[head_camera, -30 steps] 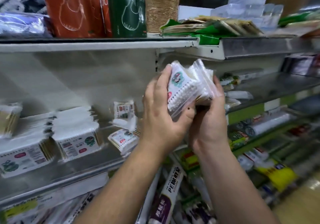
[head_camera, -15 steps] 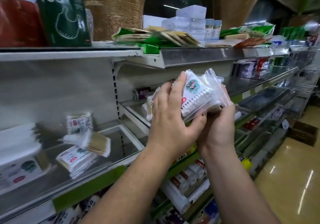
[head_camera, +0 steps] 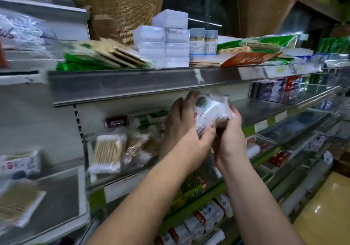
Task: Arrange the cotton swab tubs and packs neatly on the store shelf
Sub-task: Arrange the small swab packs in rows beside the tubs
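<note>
Both hands hold a small stack of clear-wrapped cotton swab packs (head_camera: 210,112) in front of the middle shelf (head_camera: 265,110). My left hand (head_camera: 181,129) wraps the stack from the left, fingers over its top. My right hand (head_camera: 230,136) cups it from below and the right. More swab packs with wooden sticks (head_camera: 108,152) lie loosely on the shelf to the left of my hands. Further packs (head_camera: 19,161) sit blurred at the far left. Clear plastic tubs (head_camera: 164,40) are stacked on the top shelf.
The top shelf also carries green-wrapped flat packs (head_camera: 102,57), two round jars (head_camera: 203,42) and a woven basket (head_camera: 121,9). Boxed goods (head_camera: 274,89) sit at the right of the middle shelf. Lower shelves hold tubes and rolls (head_camera: 206,216). A yellow floor (head_camera: 325,214) lies at bottom right.
The view has swung to the right along the shelves. My hands, still holding the swab packs, have moved with it, closer to the middle shelf under the top shelf's edge.
</note>
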`<action>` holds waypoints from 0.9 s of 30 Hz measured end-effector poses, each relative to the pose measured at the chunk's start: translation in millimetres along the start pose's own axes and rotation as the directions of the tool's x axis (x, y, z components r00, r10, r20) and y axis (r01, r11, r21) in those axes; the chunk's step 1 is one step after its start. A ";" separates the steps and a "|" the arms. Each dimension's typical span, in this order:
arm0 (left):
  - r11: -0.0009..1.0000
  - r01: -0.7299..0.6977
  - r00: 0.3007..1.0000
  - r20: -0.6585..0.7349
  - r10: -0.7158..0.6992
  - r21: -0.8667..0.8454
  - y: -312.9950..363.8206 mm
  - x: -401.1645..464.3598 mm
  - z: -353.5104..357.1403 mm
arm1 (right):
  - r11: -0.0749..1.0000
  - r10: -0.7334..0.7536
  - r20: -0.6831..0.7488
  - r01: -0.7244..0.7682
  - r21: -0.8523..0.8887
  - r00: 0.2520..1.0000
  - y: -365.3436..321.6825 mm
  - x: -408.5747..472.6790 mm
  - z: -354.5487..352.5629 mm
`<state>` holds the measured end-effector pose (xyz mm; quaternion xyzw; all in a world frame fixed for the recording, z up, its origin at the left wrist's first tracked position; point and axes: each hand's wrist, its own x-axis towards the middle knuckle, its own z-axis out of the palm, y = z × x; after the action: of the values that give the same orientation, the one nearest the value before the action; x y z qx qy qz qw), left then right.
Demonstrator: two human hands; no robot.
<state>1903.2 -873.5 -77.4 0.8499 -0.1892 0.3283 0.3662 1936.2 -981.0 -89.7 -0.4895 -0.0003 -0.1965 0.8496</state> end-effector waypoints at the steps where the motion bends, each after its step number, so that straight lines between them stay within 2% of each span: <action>1: 0.997 0.067 0.998 0.020 -0.068 0.029 -1.3 8.9 10.7 | 0.994 0.034 -0.015 -0.035 -0.107 0.999 1.1 17.7 -4.0; 3: 0.978 0.178 0.978 0.089 -0.188 0.112 -6.4 22.3 29.1 | 0.932 0.059 0.025 -0.046 -0.358 0.998 -0.2 45.6 -11.4; 5: 0.958 0.209 0.965 0.116 -0.234 0.194 -11.0 34.3 45.3 | 0.816 -0.029 0.174 0.124 -0.565 0.984 -5.5 66.8 -17.9; 7: 0.940 0.219 0.965 0.082 -0.247 0.260 -12.6 46.6 58.3 | 0.661 -0.032 0.287 0.236 -0.713 0.957 -12.6 86.6 -26.0; 10: 0.880 0.193 0.974 0.026 -0.226 0.434 -19.9 54.9 66.4 | 0.332 -0.052 0.365 0.361 -0.871 0.929 -19.2 103.3 -29.5; 11: 0.862 0.196 0.973 0.014 -0.228 0.467 -22.0 55.8 71.1 | 0.292 -0.078 0.370 0.376 -0.879 0.926 -18.8 108.4 -33.0; 12: 0.864 0.203 0.974 0.000 -0.229 0.461 -24.1 56.8 74.4 | 0.284 -0.111 0.360 0.377 -0.882 0.926 -16.2 113.5 -36.8; 16: 0.921 0.168 0.983 -0.133 -0.129 0.352 -27.2 54.8 76.7 | 0.579 -0.205 0.286 0.351 -0.736 0.936 4.0 125.8 -51.8; 17: 0.927 0.156 0.980 -0.169 -0.103 0.342 -26.5 53.5 76.5 | 0.603 -0.242 0.286 0.374 -0.704 0.927 6.7 127.2 -53.3; 19: 0.925 0.144 0.972 -0.226 -0.065 0.353 -24.9 50.6 75.5 | 0.570 -0.353 0.280 0.443 -0.692 0.893 8.9 130.2 -55.3; 22: 0.897 0.147 0.967 -0.250 -0.042 0.418 -25.6 46.2 74.4 | 0.452 -0.460 0.288 0.501 -0.739 0.840 6.7 137.7 -61.1; 24: 0.856 0.142 0.973 -0.228 -0.029 0.497 -25.2 45.3 74.9 | 0.418 -0.431 0.280 0.465 -0.781 0.858 9.1 144.4 -69.1; 27: 0.812 0.105 0.994 -0.092 -0.063 0.574 -19.7 47.5 75.9 | 0.440 -0.316 0.264 0.388 -0.810 0.911 8.7 143.4 -78.2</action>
<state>1980.0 -921.0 -93.3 0.9165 -0.0305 0.3828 0.1118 2056.4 -1090.0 -110.0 -0.8355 -0.0375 -0.3251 0.4414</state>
